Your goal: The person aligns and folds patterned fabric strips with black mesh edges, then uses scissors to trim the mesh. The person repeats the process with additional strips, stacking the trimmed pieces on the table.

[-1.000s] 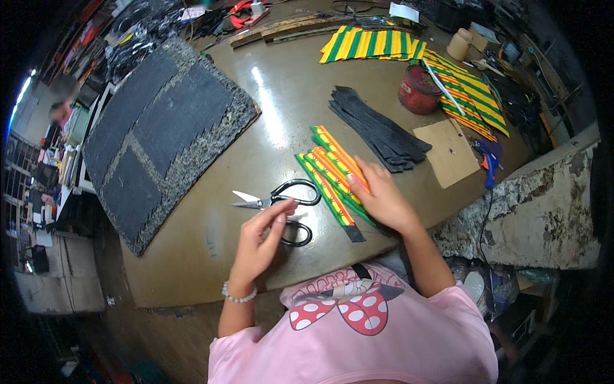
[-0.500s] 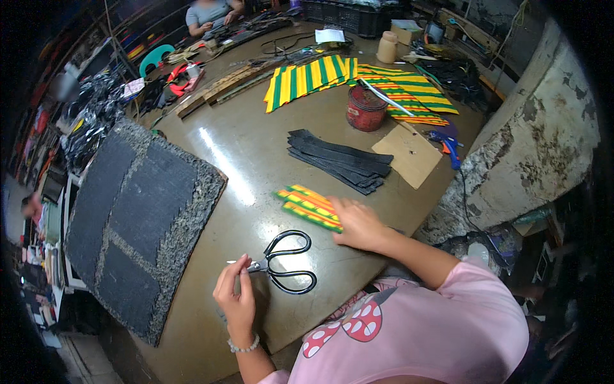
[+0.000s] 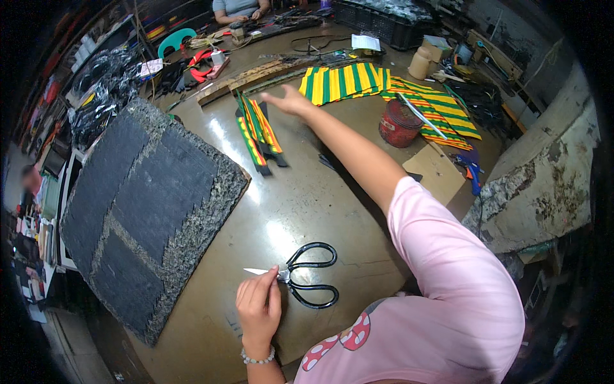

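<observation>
My left hand [image 3: 258, 307], a beaded bracelet at its wrist, pinches black-handled scissors [image 3: 283, 274] near the pivot. Their blade points left and both handle loops lie toward the right. My right arm stretches across the table, and at its end my right hand [image 3: 288, 102] is open, thumb and fingers apart. Just left of those fingers is a loose bundle of striped strips [image 3: 258, 131] in yellow, green and red, with black pieces among them; it is slightly blurred and apart from the hand. Black strips [image 3: 326, 162] are mostly hidden behind my right forearm.
A dark, rough-edged slab [image 3: 163, 185] lies at left. Farther back are wooden bars [image 3: 256, 75] and striped yellow-green sheets [image 3: 345, 83]. A red can [image 3: 400, 125], brown card [image 3: 435, 171] and blue glue gun [image 3: 472, 174] sit at right. Another person [image 3: 240, 9] is at the far end.
My right hand has swung from the near table to the far left and let go of the striped strips there. My left hand stays at the scissors. The view has shifted a little.
</observation>
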The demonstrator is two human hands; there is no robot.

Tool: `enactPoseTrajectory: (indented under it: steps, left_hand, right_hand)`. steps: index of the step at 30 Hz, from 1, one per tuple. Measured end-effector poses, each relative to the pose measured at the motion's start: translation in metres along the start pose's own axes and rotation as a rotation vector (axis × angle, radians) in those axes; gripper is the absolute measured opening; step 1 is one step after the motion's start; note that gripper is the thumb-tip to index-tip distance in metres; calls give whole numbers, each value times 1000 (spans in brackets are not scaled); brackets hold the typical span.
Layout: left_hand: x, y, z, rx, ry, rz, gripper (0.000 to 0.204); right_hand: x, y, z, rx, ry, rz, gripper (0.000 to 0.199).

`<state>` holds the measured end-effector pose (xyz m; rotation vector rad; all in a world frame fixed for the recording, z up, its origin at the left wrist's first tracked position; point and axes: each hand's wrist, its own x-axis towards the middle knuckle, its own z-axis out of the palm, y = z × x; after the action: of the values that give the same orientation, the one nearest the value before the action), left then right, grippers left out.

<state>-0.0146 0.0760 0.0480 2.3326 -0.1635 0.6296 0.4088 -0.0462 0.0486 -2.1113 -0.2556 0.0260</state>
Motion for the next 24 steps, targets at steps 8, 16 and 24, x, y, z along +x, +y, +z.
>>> enactPoseTrajectory:
  steps: [8, 16, 24]
  left_hand:
    - [2, -6, 1, 48, -63, -81, 24]
    - [-8, -5, 13, 143, -343, -169, 49]
    - [-11, -21, 4, 176, -222, -327, 26]
  right_hand:
    - [52, 81, -17, -713, 50, 27, 49]
    - [61, 40, -96, -529, 303, -174, 45]
    - [-28, -152, -233, -328, 613, -997, 33]
